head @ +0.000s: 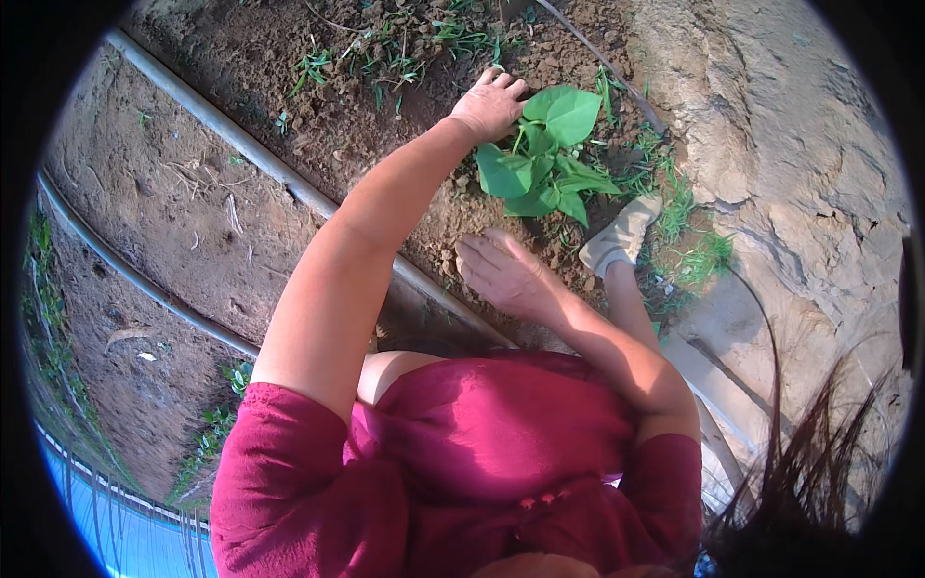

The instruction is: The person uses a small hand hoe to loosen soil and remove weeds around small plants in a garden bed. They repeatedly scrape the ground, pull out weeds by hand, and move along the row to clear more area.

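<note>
A young broad-leaved green plant stands in loose brown soil. My left hand rests on the soil at the plant's upper left, its fingers spread beside a leaf. Below the plant, my right hand lies low over the crumbly soil, palm side down, fingers extended and close together. Neither hand shows an object in it. The undersides of both hands are hidden.
A grey pipe runs diagonally across the soil, and a second pipe curves farther left. Grass tufts grow near my shoe. A pale rock surface lies on the right. A thin stick reaches towards the plant.
</note>
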`<state>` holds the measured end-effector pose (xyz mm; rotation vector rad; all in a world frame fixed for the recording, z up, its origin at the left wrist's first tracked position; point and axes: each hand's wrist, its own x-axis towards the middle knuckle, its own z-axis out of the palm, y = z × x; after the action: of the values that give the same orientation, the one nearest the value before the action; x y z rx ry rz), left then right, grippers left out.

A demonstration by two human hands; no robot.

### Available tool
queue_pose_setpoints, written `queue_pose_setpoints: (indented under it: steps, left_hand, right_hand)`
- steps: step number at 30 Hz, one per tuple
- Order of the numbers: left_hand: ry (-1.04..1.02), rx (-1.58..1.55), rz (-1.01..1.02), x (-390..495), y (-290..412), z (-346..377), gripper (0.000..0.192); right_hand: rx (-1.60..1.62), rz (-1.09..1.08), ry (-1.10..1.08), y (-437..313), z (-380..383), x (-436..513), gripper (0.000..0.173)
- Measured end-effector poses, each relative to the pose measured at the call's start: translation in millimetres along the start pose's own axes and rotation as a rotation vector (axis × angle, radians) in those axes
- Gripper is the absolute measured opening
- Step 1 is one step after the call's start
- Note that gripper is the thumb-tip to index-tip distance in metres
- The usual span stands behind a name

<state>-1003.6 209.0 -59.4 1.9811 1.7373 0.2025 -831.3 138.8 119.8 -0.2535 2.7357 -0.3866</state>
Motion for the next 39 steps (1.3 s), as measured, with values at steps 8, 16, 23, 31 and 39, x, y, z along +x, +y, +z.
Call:
queue_pose_setpoints:
  steps: [8,16,23,31,39]
  left_hand:
    - [-0.242,0.043,0.335,2,-30,-20,0.071]
    - [-0.067,0.161,0.268,-5,-24,0,0.045]
    - [-0.172,0.189,0.068,-25,-35,-15,0.048]
    - [-0.064,0.196,-0.198,-68,30,2,0.073]
    - [0.465,-1.246,-0.410,-14,54,75,0.050]
  right_hand:
    - [0.214,0.431,-0.010,61,86,-71,0.017]
    - [-0.038,0.342,0.247,190,133,-14,0.040]
    - [-0.032,0.470,0.177,213,128,-3,0.047]
    - [-0.086,1.007,0.257,171,98,-86,0.078]
    - [1.178,0.520,0.911,194,170,4,0.047]
